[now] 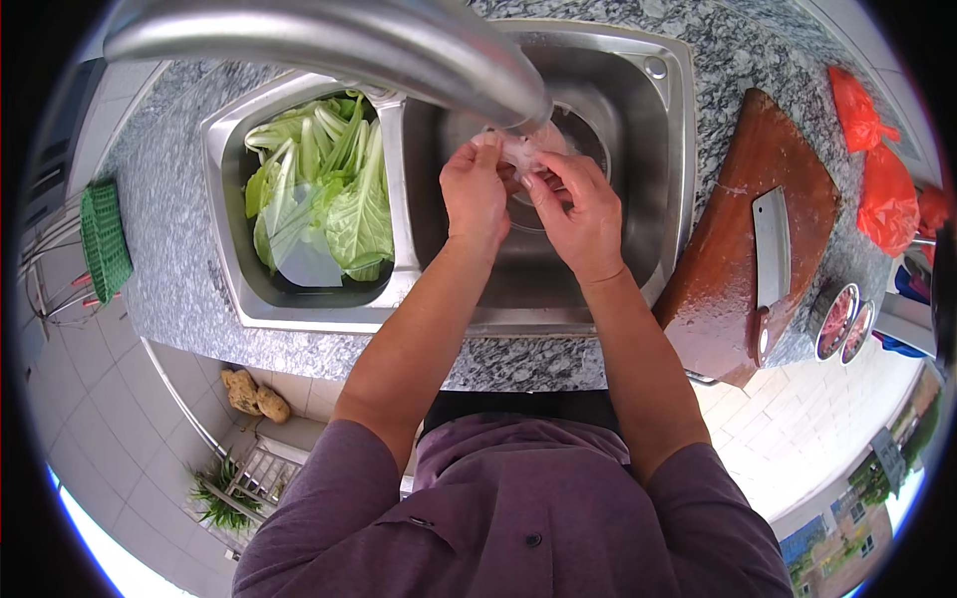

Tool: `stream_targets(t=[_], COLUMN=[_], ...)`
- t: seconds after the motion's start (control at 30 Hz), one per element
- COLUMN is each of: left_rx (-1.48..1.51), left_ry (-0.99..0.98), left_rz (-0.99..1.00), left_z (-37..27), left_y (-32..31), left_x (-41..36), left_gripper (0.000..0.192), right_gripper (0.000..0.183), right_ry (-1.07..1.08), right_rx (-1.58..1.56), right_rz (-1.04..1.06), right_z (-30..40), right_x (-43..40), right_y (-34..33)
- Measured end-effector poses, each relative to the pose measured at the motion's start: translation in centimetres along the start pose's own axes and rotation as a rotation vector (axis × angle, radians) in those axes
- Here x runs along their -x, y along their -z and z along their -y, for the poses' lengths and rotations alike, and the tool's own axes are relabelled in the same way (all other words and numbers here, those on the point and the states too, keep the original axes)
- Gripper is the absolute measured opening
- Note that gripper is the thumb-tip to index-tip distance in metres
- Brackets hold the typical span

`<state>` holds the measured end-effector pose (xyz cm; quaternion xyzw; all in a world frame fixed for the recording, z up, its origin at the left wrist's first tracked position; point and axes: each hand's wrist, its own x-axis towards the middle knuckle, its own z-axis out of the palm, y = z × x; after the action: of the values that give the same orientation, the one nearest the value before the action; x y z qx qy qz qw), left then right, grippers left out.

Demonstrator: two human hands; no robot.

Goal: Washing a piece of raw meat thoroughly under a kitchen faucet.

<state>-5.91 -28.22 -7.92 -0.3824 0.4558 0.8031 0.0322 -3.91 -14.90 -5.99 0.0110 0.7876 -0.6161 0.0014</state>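
Over the right basin (635, 247) of a steel double sink, a soft, pale pink, translucent piece (517, 151) is held between my two hands. It looks like raw meat or thin wet film; I cannot tell which. My left hand (476, 190) pinches its left side between thumb and fingers. With curled fingers, my right hand (579, 205) grips the right side. The steel faucet (359, 45) reaches across from the upper left, its spout end just above the piece and hiding part of it. Behind the hands lies the round drain (598, 138), partly covered.
Leafy green lettuce-like vegetables (321, 187) fill the left basin. A cleaver (772, 247) lies on the wet wooden cutting board (718, 239) at right. Beyond are red plastic bags (887, 198) and metal bowls of minced meat (837, 321). A green basket (105, 239) stands far left.
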Motion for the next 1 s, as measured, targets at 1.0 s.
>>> stream_targets(t=[1.0], left_rx=[0.02], left_ry=[0.151], left_rz=[-0.014], left_z=[2.1], left_y=[2.0], left_x=[-2.7], left_gripper=[0.018], right_gripper=[0.031], right_ry=[0.283], right_rx=[1.037], right_rz=[-0.23], right_z=[-1.9], right_x=[-6.8], right_y=[3.5])
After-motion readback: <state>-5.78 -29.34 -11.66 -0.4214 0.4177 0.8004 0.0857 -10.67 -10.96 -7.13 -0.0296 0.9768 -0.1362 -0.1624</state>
